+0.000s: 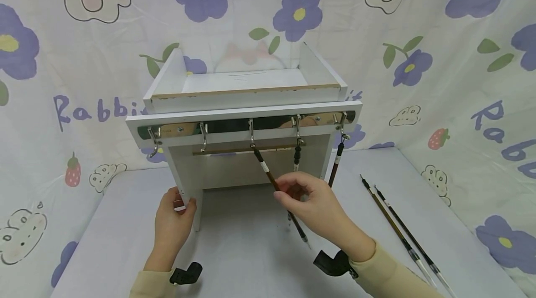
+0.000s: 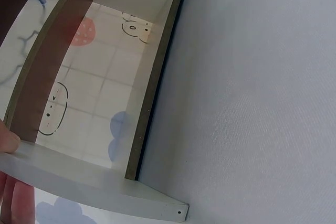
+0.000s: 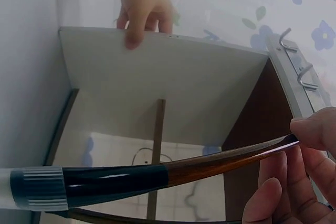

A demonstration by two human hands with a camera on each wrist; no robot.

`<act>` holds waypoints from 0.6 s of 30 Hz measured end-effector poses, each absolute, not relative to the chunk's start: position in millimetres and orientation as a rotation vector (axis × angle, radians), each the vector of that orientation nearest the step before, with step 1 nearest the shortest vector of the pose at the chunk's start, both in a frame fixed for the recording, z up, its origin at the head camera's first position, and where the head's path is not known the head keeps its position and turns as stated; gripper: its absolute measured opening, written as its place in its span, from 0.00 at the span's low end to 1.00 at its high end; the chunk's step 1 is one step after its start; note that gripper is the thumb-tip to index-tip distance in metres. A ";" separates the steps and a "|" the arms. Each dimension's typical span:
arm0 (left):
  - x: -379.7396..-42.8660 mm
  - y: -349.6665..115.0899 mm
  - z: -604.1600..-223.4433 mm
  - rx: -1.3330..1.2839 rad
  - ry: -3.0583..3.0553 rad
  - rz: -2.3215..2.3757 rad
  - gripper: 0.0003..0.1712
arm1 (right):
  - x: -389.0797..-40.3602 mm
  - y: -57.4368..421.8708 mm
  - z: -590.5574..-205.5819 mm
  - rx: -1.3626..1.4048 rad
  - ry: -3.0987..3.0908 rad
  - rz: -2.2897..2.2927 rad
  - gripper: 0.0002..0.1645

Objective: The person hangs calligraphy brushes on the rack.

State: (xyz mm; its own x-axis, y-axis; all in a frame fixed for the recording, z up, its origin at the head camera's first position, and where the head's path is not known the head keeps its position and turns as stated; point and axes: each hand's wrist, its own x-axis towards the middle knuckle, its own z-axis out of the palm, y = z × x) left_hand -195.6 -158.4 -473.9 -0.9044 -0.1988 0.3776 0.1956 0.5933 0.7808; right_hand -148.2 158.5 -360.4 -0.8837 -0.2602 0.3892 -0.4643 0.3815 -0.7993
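A white shelf rack (image 1: 247, 108) stands with a metal hook strip (image 1: 234, 125) across its front. My left hand (image 1: 173, 226) grips the edge of the rack's left side panel (image 2: 84, 177), thumb on one face and fingers on the other. My right hand (image 1: 311, 205) pinches the brown handle of a calligraphy brush (image 3: 220, 163) between thumb and fingers. This brush slants down to the right, its looped top end at the middle hook (image 1: 251, 131) and its pale tip pointing downward. A second brush (image 1: 297, 156) and a third brush (image 1: 337, 163) hang from the two right hooks.
Two more brushes, a brown one (image 1: 389, 216) and a dark one (image 1: 408, 230), lie side by side on the white table (image 1: 100, 261) at the right. A cloth (image 1: 247, 5) with flowers and rabbits hangs behind the rack. The two left hooks (image 1: 204, 136) carry nothing.
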 end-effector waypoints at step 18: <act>-195.1 -158.5 -473.9 0.007 -2.401 -1.252 0.18 | -153.0 159.1 -369.4 0.637 -2.432 1.520 0.10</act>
